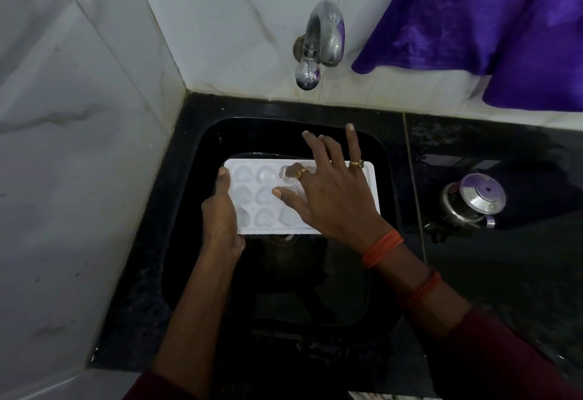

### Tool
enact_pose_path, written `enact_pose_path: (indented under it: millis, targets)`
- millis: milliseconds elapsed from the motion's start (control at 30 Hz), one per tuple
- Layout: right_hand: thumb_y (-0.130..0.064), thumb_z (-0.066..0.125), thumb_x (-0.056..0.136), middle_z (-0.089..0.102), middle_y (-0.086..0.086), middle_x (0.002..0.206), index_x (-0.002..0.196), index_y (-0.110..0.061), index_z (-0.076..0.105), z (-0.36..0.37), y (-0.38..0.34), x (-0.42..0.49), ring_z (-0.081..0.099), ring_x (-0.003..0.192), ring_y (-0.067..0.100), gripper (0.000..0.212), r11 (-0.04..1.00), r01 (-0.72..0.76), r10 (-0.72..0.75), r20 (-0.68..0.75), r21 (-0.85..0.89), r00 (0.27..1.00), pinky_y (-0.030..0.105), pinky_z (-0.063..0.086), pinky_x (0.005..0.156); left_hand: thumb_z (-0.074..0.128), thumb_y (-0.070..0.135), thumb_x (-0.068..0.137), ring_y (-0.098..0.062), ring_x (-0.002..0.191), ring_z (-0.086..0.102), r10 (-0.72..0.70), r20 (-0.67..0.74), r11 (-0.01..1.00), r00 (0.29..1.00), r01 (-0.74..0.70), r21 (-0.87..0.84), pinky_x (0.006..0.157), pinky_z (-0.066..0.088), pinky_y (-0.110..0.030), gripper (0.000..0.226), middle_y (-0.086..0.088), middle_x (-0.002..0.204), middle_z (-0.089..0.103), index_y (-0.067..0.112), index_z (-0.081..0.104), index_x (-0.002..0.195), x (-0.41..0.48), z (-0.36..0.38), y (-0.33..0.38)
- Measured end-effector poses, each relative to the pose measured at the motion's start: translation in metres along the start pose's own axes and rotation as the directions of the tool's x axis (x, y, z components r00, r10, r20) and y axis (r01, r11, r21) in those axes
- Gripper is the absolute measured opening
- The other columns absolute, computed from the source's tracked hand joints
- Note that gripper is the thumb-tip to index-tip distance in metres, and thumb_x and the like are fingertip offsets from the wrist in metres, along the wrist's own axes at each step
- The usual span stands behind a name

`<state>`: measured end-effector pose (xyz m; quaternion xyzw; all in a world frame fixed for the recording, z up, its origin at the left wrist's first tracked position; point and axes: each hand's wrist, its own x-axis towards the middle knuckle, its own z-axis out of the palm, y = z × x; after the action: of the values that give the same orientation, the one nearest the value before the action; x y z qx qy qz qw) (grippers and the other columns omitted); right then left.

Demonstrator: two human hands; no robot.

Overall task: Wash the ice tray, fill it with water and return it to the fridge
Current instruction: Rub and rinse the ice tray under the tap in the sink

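Sink [184, 242], black and glossy, is holding the white ice tray [252, 197] level above its drain. The tray's heart-shaped cups are looking cloudy; whether anything is in them cannot be told. Left hand [220, 223] is gripping the tray's left edge, thumb on top. Right hand [334, 200] is resting flat across the cups, fingers spread apart.

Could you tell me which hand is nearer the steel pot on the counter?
Right. The right hand lies spread on the ice tray, left of the steel pot; the left hand grips the tray's left edge, farther away.
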<state>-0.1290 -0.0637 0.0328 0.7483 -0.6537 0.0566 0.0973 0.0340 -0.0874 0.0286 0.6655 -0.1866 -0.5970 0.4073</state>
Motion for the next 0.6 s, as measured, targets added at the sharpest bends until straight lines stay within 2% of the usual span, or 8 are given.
enact_pose_path:
  millis: [233, 300, 400, 500, 600]
  targets:
    - [-0.068, 0.037, 0.098, 0.055, 0.015, 0.146, 0.103, -0.022, 0.079, -0.0013, -0.0001, -0.0007, 0.049, 0.136, 0.032, 0.063, 1.000, 0.016, -0.015, -0.058, 0.014, 0.998, 0.059, 0.001, 0.125, 0.045, 0.056, 0.100, -0.015, 0.059, 0.069, -0.006, 0.003, 1.000, 1.000, 0.006, 0.009, 0.040, 0.050, -0.021, 0.038, -0.001, 0.083, 0.070, 0.024, 0.062, 0.087, 0.0006, 0.0011, -0.0022]
    - [-0.069, 0.036, 0.097, 0.055, 0.015, 0.146, 0.105, -0.023, 0.079, 0.0020, -0.0002, -0.0025, 0.049, 0.136, 0.033, 0.064, 1.000, 0.015, -0.015, -0.032, 0.000, 0.999, 0.060, 0.002, 0.125, 0.045, 0.054, 0.100, -0.014, 0.055, 0.071, 0.002, 0.017, 1.000, 1.000, -0.002, -0.002, 0.041, 0.051, -0.022, 0.040, -0.001, 0.082, 0.072, 0.020, 0.065, 0.094, 0.0002, 0.0005, -0.0025]
    - [-0.071, 0.034, 0.097, 0.055, 0.015, 0.146, 0.109, -0.023, 0.078, 0.0050, -0.0011, -0.0055, 0.049, 0.136, 0.033, 0.066, 1.000, 0.018, -0.018, -0.007, -0.002, 1.000, 0.059, 0.000, 0.124, 0.046, 0.056, 0.099, -0.018, 0.063, 0.073, -0.007, 0.016, 1.000, 1.000, 0.007, -0.002, 0.046, 0.054, -0.025, 0.043, -0.001, 0.084, 0.073, 0.018, 0.067, 0.102, 0.0013, 0.0001, -0.0028]
    - [-0.069, 0.035, 0.097, 0.057, 0.014, 0.144, 0.106, -0.023, 0.078, 0.0007, -0.0022, -0.0039, 0.050, 0.135, 0.031, 0.064, 0.999, 0.006, -0.004, -0.055, 0.048, 0.998, 0.058, 0.000, 0.125, 0.045, 0.056, 0.099, -0.015, 0.060, 0.069, -0.010, -0.006, 1.000, 1.000, 0.010, 0.011, 0.040, 0.050, -0.021, 0.040, 0.000, 0.080, 0.070, 0.022, 0.064, 0.090, 0.0008, 0.0008, -0.0022]
    - [-0.068, 0.037, 0.097, 0.057, 0.010, 0.143, 0.106, -0.025, 0.078, -0.0030, -0.0049, 0.0000, 0.051, 0.135, 0.027, 0.060, 0.995, -0.009, 0.019, -0.103, 0.098, 0.994, 0.058, 0.001, 0.125, 0.045, 0.056, 0.100, -0.017, 0.066, 0.068, -0.005, -0.021, 1.000, 1.000, 0.005, 0.021, 0.039, 0.049, -0.019, 0.038, 0.001, 0.082, 0.069, 0.023, 0.062, 0.088, -0.0015, 0.0025, -0.0020]
